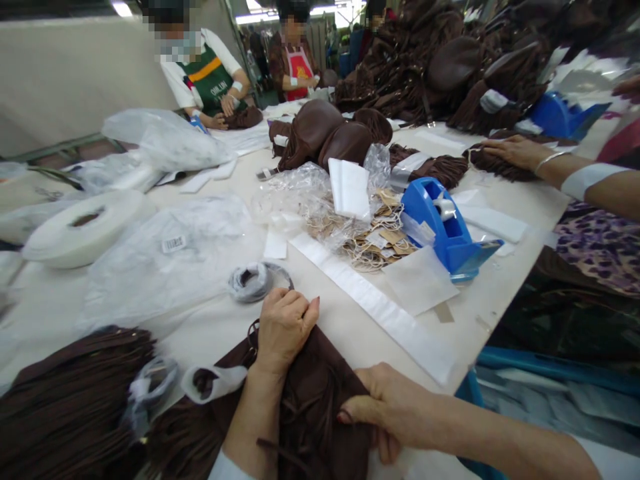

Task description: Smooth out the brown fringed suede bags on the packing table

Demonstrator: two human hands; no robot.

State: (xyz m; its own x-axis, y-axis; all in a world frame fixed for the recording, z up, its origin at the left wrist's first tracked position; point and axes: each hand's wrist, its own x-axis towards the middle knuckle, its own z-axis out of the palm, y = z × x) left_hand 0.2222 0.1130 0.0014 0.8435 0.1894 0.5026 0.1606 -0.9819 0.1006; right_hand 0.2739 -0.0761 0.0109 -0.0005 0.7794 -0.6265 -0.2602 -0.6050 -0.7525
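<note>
A dark brown leather bag (pixel 320 393) with thin strips hanging on its front lies at the near edge of the white table. My left hand (pixel 287 327) is curled closed over its upper part, next to a dark ring and strap. At the bag's right side, my right hand (pixel 375 407) grips the edge, thumb on the front and fingers partly hidden behind. Left of my left forearm, a strap end pokes through a white wrap (pixel 214 385). Brown fringe (pixel 70 393) with a clear plastic wrap (pixel 153 387) spreads across the lower left. A grey wrapped coil (pixel 249 282) sits just beyond my left hand.
Blue tape dispenser (pixel 440 227), string tags (pixel 380 240) and a long white strip (pixel 370 303) lie ahead. A white roll (pixel 87 227) and plastic bags (pixel 170 260) occupy the left. Brown bags (pixel 400 67) pile up behind. A co-worker's hand (pixel 520 152) is at right, above a blue crate (pixel 550 363).
</note>
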